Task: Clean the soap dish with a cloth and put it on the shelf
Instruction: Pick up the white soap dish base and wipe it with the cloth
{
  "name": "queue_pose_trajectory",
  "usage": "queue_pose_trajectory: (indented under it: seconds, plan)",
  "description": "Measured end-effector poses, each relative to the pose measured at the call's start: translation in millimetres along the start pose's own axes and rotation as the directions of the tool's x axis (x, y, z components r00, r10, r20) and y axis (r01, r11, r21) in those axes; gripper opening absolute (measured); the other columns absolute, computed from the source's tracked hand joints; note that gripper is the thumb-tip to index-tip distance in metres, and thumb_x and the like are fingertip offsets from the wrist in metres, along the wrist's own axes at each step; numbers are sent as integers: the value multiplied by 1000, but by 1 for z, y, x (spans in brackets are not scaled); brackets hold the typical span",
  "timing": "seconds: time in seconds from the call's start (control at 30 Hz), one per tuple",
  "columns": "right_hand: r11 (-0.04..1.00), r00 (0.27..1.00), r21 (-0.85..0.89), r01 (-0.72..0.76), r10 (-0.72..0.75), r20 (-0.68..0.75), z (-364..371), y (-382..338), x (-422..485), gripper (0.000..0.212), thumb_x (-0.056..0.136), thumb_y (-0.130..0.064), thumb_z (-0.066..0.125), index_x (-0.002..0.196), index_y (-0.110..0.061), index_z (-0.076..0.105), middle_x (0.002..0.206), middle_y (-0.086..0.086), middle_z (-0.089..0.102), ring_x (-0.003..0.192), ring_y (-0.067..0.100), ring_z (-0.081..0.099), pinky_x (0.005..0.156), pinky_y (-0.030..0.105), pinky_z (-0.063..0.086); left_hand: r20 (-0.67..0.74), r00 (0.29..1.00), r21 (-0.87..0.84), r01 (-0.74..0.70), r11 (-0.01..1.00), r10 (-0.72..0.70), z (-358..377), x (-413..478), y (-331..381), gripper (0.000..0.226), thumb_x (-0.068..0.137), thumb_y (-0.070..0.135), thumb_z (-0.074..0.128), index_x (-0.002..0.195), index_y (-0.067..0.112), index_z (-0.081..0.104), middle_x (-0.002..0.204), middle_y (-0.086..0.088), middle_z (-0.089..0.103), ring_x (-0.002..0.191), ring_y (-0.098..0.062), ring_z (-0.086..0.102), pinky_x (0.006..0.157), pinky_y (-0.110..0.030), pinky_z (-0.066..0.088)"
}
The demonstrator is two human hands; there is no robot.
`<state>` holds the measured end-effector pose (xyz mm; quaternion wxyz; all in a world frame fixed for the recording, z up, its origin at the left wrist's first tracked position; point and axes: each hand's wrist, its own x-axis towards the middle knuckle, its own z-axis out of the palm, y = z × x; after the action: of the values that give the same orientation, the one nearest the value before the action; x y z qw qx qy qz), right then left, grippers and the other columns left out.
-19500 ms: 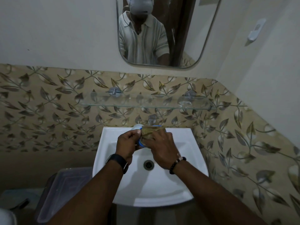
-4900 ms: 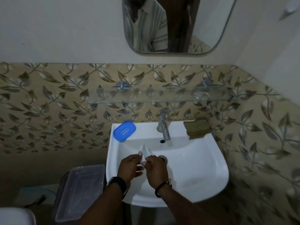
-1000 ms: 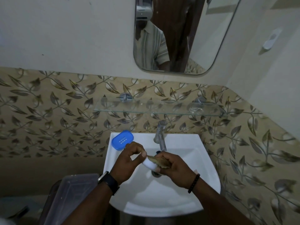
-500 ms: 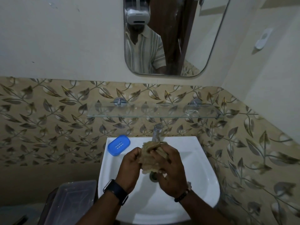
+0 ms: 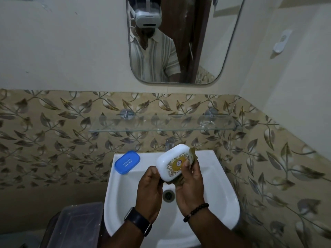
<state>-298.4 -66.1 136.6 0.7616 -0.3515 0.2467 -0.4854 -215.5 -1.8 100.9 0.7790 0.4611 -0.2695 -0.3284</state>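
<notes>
A white soap dish part (image 5: 169,161) with a gold label is held tilted above the white sink (image 5: 222,190). My left hand (image 5: 149,190) grips its lower left edge. My right hand (image 5: 190,183) holds its right side, thumb on the label, with a brownish-green cloth (image 5: 193,152) bunched behind and under the dish. The blue perforated soap dish part (image 5: 127,162) lies on the sink's back left corner. The glass shelf (image 5: 161,123) is on the leaf-patterned wall above the sink, with nothing on it.
A metal tap (image 5: 169,143) stands behind the dish, mostly hidden. A mirror (image 5: 179,40) hangs above the shelf. A lidded plastic bin (image 5: 77,228) stands left of the sink. The right wall, with a white fitting (image 5: 281,42), is close by.
Half a second ago the cloth covered the white part between both hands. Now the cloth is behind it and the white part shows fully, raised and tilted toward the camera.
</notes>
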Motion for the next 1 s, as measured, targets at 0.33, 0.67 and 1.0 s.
queue_pose_trajectory:
  seconds: [0.33,0.67,1.0]
  plan:
    - [747,817,-642,174,255,517,-40,-53,30,46,93,-13,67,133,-33,58,129,-6,67,118,13,64,86,24,56,335,899,364,151,919,-280,-34,33,46,37,91,49,63,91,13,76,89,-10,75,81,-23,66,71,-30,55]
    - [854,984,-503,-136,58,-168,-14,10,-5,21,101,-26,52,107,-28,73,97,3,76,90,25,72,68,40,61,126,990,255,30,967,-64,3,7,24,24,88,35,67,98,14,71,99,-19,73,92,-34,69,83,-55,58]
    - [888,885,-94,-450,429,-182,-24,-5,-17,33,100,-34,54,107,-10,75,100,17,76,77,31,75,69,49,61,642,766,762,-636,120,-20,-26,9,10,13,96,29,56,106,29,64,103,7,66,92,-16,57,75,-37,54]
